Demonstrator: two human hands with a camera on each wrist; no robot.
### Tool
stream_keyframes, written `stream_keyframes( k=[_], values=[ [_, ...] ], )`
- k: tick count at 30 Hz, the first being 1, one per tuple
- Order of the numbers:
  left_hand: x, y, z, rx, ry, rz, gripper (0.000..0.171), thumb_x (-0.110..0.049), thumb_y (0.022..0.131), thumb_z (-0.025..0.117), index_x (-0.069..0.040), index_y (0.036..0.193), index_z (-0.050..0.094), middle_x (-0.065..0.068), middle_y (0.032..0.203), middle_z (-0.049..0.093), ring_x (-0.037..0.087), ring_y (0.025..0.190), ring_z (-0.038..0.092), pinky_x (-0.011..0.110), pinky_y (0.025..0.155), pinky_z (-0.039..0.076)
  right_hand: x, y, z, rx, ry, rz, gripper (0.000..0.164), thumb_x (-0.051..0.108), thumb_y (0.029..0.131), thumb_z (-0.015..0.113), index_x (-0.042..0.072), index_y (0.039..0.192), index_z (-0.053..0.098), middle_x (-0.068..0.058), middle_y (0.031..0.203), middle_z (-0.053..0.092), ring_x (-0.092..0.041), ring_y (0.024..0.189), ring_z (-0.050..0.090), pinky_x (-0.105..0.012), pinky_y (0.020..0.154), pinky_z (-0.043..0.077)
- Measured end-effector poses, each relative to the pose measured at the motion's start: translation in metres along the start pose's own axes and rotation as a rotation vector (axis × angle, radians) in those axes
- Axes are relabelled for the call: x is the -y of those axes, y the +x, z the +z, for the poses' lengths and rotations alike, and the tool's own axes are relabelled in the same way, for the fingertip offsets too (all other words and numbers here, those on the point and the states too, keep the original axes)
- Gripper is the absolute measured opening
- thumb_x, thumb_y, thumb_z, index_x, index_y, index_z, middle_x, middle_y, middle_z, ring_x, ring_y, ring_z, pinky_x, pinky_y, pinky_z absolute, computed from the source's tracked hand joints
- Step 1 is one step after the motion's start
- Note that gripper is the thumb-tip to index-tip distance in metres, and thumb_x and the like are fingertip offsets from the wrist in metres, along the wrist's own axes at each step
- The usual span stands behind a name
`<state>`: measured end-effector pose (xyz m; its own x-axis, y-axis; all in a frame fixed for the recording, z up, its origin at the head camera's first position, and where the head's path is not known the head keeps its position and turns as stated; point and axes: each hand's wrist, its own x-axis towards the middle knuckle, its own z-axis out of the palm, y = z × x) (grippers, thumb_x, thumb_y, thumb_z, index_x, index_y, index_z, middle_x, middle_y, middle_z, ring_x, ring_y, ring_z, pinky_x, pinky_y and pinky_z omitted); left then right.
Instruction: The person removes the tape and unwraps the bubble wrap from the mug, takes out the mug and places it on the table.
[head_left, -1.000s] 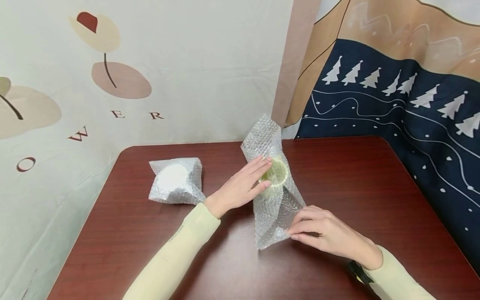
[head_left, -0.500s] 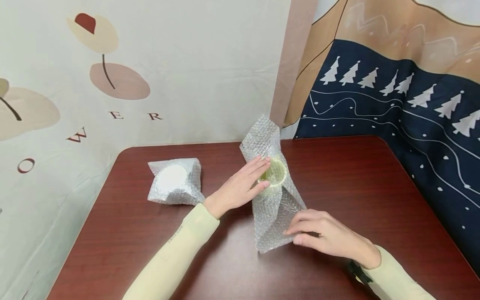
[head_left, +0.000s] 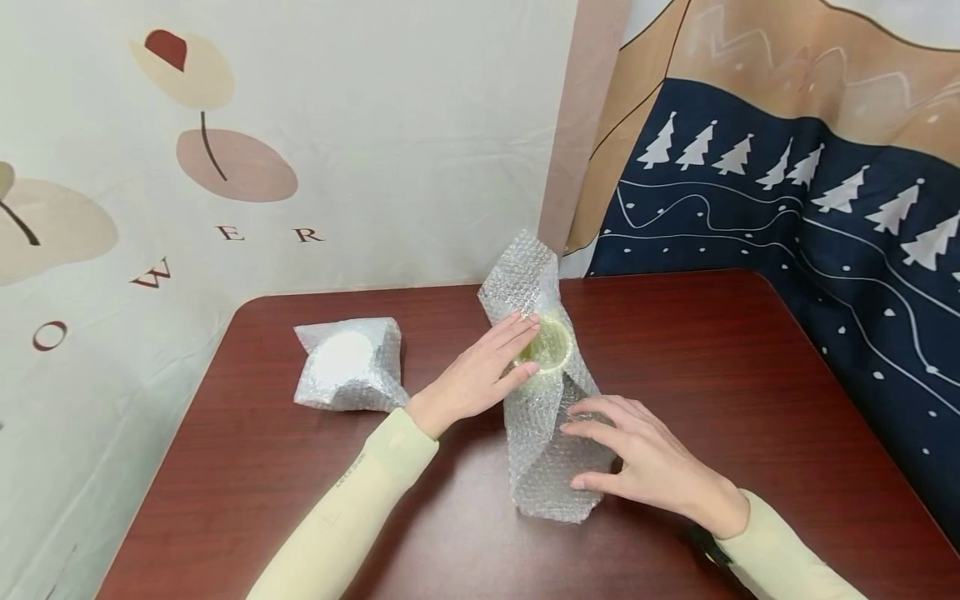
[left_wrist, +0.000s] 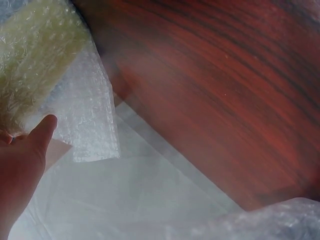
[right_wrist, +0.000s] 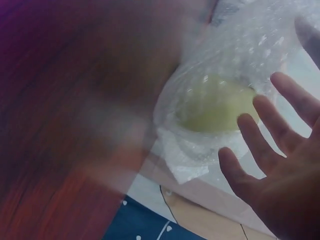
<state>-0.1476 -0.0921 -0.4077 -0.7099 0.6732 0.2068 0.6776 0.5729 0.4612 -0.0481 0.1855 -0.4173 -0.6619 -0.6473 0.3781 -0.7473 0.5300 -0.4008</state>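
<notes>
A yellow-green round object (head_left: 553, 343), cup-like with a ring-shaped rim, stands wrapped in a sheet of bubble wrap (head_left: 536, 450). The wrap's ends stick out toward the back and toward the front. My left hand (head_left: 480, 367) rests on the wrapped object's left side with straight fingers. In the left wrist view its thumb (left_wrist: 44, 132) lies against the wrap. My right hand (head_left: 637, 454) is over the front flap, fingers spread and loosely bent, pinching nothing. The right wrist view shows the fingers apart beside the wrap; whether they touch it I cannot tell.
Another bubble-wrapped bundle (head_left: 348, 362), with something white and round inside, lies left of my left wrist. Both are on a dark red-brown wooden table (head_left: 697, 350). Printed cloths (head_left: 420, 167) hang behind the table and along its right side.
My right hand has let go of the front flap's edge and spread its fingers, moving slightly up. The flap has unfolded wider toward the front. My left hand stays in place.
</notes>
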Motion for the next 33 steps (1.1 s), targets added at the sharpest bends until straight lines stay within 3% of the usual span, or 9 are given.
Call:
stream_keyframes(
  k=[8,18,25,33],
  values=[
    [0.0,-0.001,0.0,0.002,0.001,-0.006,0.061,-0.038,0.11,0.048,-0.003,0.159,0.039,0.004,0.169,0.03,0.023,0.159,0.014,0.031,0.127,0.011,-0.004,-0.004,0.002,0.013,-0.089,-0.015,0.068,0.058,0.08,0.084,0.018,0.133,0.07,-0.006,0.147,0.053,-0.027,0.134,0.047,-0.055,0.101,0.044],
    [0.001,0.0,0.0,-0.004,0.008,0.0,0.061,-0.038,0.11,0.049,-0.003,0.159,0.039,0.004,0.168,0.031,0.025,0.158,0.016,0.031,0.127,0.011,-0.008,-0.007,0.012,0.158,-0.244,-0.086,0.085,0.062,0.063,0.092,0.021,0.133,0.069,-0.011,0.15,0.052,-0.034,0.139,0.044,-0.061,0.108,0.039],
    [0.0,0.0,-0.001,-0.006,0.017,0.003,0.061,-0.038,0.11,0.05,-0.003,0.158,0.039,0.005,0.168,0.031,0.025,0.158,0.017,0.031,0.127,0.011,-0.008,-0.011,0.019,0.278,-0.298,-0.085,0.087,0.067,0.067,0.086,0.022,0.139,0.065,-0.009,0.15,0.054,-0.034,0.139,0.047,-0.066,0.107,0.04],
    [0.001,0.0,-0.001,-0.009,0.022,0.013,0.06,-0.036,0.11,0.05,-0.002,0.158,0.04,0.006,0.168,0.032,0.026,0.158,0.018,0.031,0.127,0.012,-0.004,-0.013,0.019,0.305,-0.315,-0.093,0.074,0.062,0.074,0.084,0.022,0.134,0.069,-0.005,0.144,0.06,-0.032,0.131,0.054,-0.065,0.101,0.047]
  ],
)
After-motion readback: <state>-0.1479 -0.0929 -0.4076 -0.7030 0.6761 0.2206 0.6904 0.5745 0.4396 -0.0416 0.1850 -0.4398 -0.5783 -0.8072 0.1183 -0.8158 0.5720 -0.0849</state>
